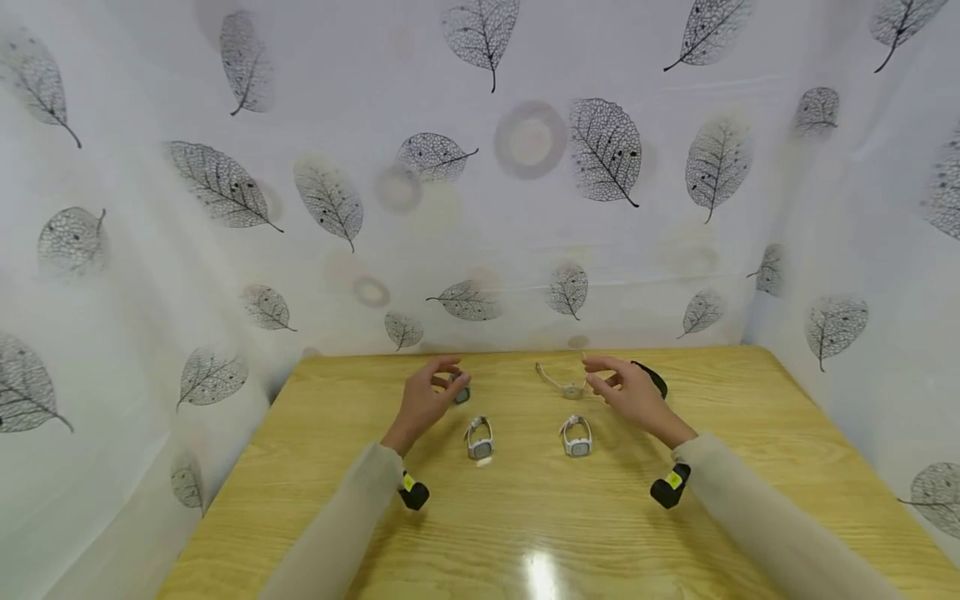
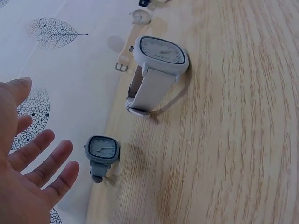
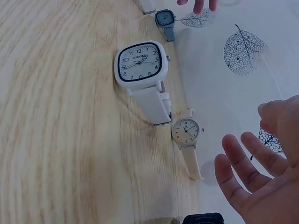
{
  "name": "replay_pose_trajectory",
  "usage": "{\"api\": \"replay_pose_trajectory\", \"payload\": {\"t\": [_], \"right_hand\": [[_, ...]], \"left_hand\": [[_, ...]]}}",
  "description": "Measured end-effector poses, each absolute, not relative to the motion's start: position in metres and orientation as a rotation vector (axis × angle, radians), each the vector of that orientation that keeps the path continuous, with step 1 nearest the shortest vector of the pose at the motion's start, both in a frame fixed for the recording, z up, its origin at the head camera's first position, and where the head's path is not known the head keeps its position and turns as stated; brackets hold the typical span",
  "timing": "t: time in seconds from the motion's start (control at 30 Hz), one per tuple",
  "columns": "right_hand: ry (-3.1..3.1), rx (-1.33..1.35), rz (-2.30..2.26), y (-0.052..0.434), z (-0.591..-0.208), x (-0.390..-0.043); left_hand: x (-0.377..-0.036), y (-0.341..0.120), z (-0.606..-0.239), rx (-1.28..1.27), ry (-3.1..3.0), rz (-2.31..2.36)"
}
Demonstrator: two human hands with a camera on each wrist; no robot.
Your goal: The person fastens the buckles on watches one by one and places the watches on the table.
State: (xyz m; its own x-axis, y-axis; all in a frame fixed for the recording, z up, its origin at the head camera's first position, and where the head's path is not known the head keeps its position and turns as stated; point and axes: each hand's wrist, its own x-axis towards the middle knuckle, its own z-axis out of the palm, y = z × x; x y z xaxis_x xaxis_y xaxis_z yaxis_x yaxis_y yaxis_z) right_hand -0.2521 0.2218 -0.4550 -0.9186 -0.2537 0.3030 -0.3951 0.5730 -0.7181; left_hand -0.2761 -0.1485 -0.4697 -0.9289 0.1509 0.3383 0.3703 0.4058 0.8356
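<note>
My left hand (image 1: pixel 423 402) hovers at the back left with its fingers loosely bent, holding nothing. Just beside it is a grey-blue square wristwatch (image 1: pixel 462 395), partly covered by the thumb in the head view; the left wrist view shows the watch (image 2: pixel 102 148) apart from the fingers. At the back right, my right hand (image 1: pixel 633 398) is also empty, fingers relaxed. It is nearest a round-dial wristwatch with a pale cream strap (image 1: pixel 573 391). Beyond that hand lies a black item (image 1: pixel 652 377), mostly hidden. Two white square wristwatches, the left one (image 1: pixel 481 448) and the right one (image 1: pixel 577 447), stand in front.
The light wooden table (image 1: pixel 525 517) ends at a white curtain (image 1: pixel 465 225) printed with dark leaves, which hangs along the back and both sides. Each wrist carries a small black camera, one on the left (image 1: pixel 414 492) and one on the right (image 1: pixel 667 490).
</note>
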Motion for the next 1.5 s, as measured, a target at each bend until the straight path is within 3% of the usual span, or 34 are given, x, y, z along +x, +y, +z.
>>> {"api": "replay_pose_trajectory", "payload": {"t": [0.6, 1.0, 1.5], "right_hand": [[-2.685, 0.513, 1.271, 0.229, -0.458, -0.248], [-2.874, 0.377, 1.272, 0.218, -0.448, -0.268], [-2.964, 0.244, 1.160, 0.208, -0.464, -0.291]], "left_hand": [[-0.270, -0.136, -0.458, -0.428, -2.453, -1.541], [-0.274, -0.072, -0.434, -0.443, -2.530, -1.589], [-0.285, -0.010, -0.465, -0.330, -2.605, -1.668]]}}
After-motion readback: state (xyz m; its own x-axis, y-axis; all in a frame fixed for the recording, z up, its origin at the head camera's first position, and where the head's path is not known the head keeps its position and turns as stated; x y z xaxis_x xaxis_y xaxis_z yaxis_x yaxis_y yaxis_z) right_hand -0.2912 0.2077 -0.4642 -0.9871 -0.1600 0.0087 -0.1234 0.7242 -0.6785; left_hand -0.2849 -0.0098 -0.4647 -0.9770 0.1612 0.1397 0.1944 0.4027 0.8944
